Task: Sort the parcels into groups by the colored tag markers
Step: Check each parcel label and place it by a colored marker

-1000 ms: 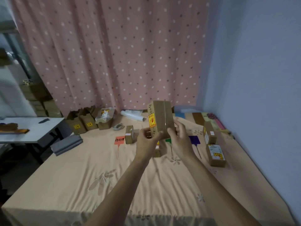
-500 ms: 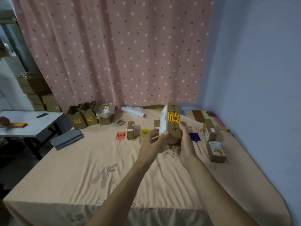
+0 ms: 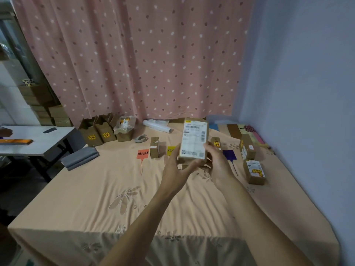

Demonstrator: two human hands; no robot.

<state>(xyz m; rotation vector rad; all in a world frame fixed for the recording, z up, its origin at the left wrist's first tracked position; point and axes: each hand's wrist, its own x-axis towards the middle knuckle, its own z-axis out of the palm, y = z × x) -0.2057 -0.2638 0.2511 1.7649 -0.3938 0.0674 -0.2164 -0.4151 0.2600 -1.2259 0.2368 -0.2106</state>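
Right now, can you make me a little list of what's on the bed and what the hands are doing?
held parcel: cardboard box, white shipping label facing the camera
left hand: grips the box from below left
right hand: grips its right side
tags on bed: orange tag, yellow tag partly hidden, purple tag
beside orange tag: one small box, upright
right of purple tag: two boxes
surface: peach bedsheet

The held parcel point(image 3: 194, 141) was matt brown cardboard under a smooth white paper label; the bedsheet point(image 3: 115, 189) was soft peach cloth, faintly creased.
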